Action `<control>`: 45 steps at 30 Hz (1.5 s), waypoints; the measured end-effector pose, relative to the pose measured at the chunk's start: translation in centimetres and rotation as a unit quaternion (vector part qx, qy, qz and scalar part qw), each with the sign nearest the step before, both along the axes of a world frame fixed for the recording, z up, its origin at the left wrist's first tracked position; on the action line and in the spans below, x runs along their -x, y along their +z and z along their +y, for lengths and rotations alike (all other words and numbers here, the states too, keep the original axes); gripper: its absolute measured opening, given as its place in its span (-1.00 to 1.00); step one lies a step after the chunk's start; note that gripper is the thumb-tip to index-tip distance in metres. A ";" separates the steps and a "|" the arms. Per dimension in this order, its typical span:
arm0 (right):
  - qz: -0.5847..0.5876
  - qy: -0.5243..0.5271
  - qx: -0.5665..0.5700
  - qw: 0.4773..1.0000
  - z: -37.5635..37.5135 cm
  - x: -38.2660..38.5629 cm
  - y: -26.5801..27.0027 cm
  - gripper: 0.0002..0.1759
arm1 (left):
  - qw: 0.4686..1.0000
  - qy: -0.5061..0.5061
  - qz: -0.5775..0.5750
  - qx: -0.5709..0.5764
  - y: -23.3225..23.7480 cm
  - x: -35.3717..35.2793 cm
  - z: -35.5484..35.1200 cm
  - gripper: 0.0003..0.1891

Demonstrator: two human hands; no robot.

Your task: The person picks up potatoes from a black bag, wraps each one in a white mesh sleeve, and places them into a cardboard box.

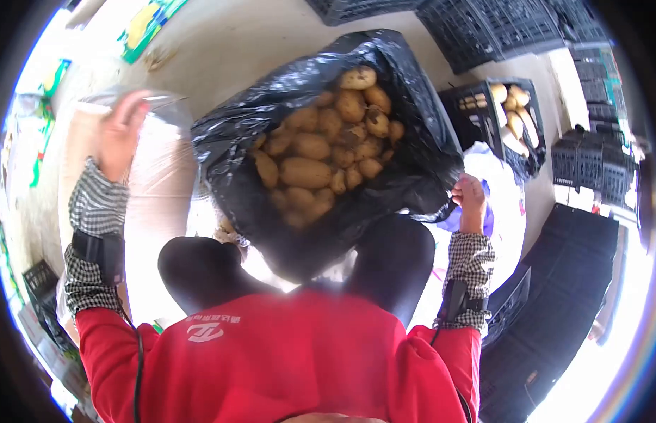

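Observation:
Several brown potatoes [307,146] lie in a crate or box lined with a black plastic bag [257,218], in front of my knees. My right hand [469,196] is closed, pinching the bag's edge at its right corner. My left hand [119,134] is raised to the left of the bag, slightly blurred, with its fingers stretched out. Beneath and beside that hand is a pale stack or box under clear plastic [159,148]. Whether the fingers touch the clear plastic cannot be made out.
A black crate [469,106] at the right holds more pale potatoes [515,116]. Stacked black crates [476,28] stand at the back and along the right. Green and yellow packaging [141,32] lies at the upper left. A long black cover [560,282] is at the lower right.

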State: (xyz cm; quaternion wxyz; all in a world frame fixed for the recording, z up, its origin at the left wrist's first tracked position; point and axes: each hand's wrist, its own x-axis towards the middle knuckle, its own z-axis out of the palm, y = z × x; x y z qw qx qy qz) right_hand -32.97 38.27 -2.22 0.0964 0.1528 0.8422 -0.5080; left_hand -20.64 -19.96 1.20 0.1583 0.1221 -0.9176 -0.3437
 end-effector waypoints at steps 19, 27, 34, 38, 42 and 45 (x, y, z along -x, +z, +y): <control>0.039 0.181 -0.423 0.887 15.0 -1.5 -8.0 -0.69 | 0.904 -0.178 -0.238 0.308 -15.6 28.2 30.2 -0.36; -0.095 0.208 -0.530 0.816 13.7 2.5 -13.0 -0.50 | 0.869 -0.179 -0.244 0.392 -17.7 29.0 30.1 -0.32; -0.039 0.214 -0.512 0.831 14.6 0.6 -10.7 -0.57 | 0.937 -0.175 -0.234 0.192 -13.9 24.0 26.9 -0.32; 0.124 0.143 -0.380 0.905 13.8 -1.7 -7.1 -0.60 | 0.885 -0.069 -0.257 -0.382 -10.7 18.2 24.0 -0.37; 0.129 0.004 -0.196 0.972 11.8 -3.6 -0.3 -0.62 | 0.645 -0.175 -0.199 -0.717 -7.5 12.0 23.9 -0.37; 0.185 -0.002 0.123 0.975 8.7 -5.2 3.4 -0.75 | 0.547 -0.221 -0.205 -0.781 -5.0 8.9 26.0 -0.29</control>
